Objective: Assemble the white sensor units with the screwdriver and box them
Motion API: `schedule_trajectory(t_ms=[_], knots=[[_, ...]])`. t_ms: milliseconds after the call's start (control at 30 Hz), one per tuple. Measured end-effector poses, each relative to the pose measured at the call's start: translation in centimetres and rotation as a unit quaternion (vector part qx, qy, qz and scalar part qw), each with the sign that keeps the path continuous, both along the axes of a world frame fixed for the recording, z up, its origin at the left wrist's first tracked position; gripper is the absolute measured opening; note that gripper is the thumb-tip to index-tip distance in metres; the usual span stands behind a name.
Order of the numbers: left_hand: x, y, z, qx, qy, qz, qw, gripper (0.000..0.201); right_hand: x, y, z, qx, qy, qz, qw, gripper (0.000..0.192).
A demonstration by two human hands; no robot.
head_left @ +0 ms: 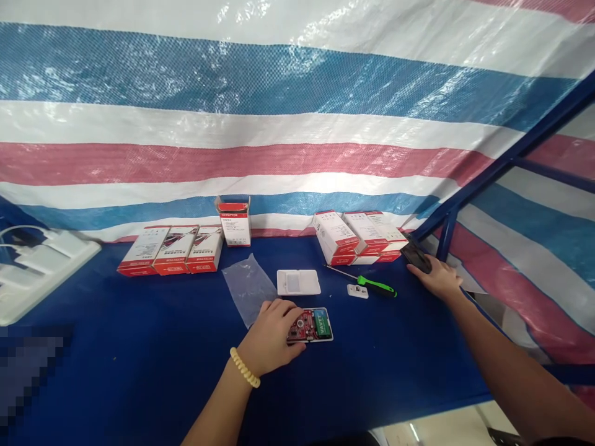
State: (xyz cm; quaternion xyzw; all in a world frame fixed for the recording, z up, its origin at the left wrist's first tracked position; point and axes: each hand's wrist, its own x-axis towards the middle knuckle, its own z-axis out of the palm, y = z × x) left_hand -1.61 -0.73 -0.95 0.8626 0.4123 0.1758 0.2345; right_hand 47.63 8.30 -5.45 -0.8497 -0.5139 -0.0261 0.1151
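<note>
Nearest the viewer, the left hand (pixel 271 334) lies flat on the blue worktop (pixel 139 347), its grip closed lightly over the left end of an opened detector base (pixel 310 326), apparently pinning it steady; red circuit board and green battery face up. Just beyond the base lies its white cover (pixel 298 282), with a clear plastic bag (pixel 248 286) to the cover's left. Right of the cover sit a small white part (pixel 357 290) and a green-handled screwdriver (pixel 372 282). Further right of the base, the right hand (pixel 437 277) rests fingers-down on a dark object (pixel 416 256); whether it grips, I cannot tell. Farthest back, red-and-white boxes (pixel 171 249) line the striped tarpaulin (pixel 297 124).
</note>
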Motion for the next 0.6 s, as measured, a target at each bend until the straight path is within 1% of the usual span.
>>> schedule_trajectory(t_ms=[67, 133, 233, 333, 433, 600], knots=[[0.0, 0.0, -0.1, 0.000, 0.001, 0.002, 1.000, 0.051, 0.1, 0.3, 0.1, -0.011, 0.024, -0.022, 0.999, 0.079], [-0.1, -0.1, -0.3, -0.003, 0.000, 0.005, 1.000, 0.060, 0.3, 0.0, 0.1, -0.008, 0.040, -0.032, 0.999, 0.080], [0.0, -0.1, -0.4, -0.005, -0.008, 0.004, 1.000, 0.070, 0.7, -0.7, 0.0, 0.007, 0.037, -0.008, 0.999, 0.080], [0.3, -0.1, -0.5, -0.004, -0.020, -0.002, 1.000, 0.072, 0.9, -0.9, 0.0, 0.010, 0.018, 0.033, 0.999, 0.078], [0.4, -0.1, -0.6, -0.005, -0.020, -0.002, 1.000, 0.073, 0.6, -0.3, 0.3, -0.002, -0.012, 0.060, 0.998, 0.073], [0.3, -0.1, -0.9, -0.005, -0.021, 0.011, 1.000, 0.076, -0.6, 0.9, 1.3, -0.038, -0.032, 0.071, 0.996, 0.066]])
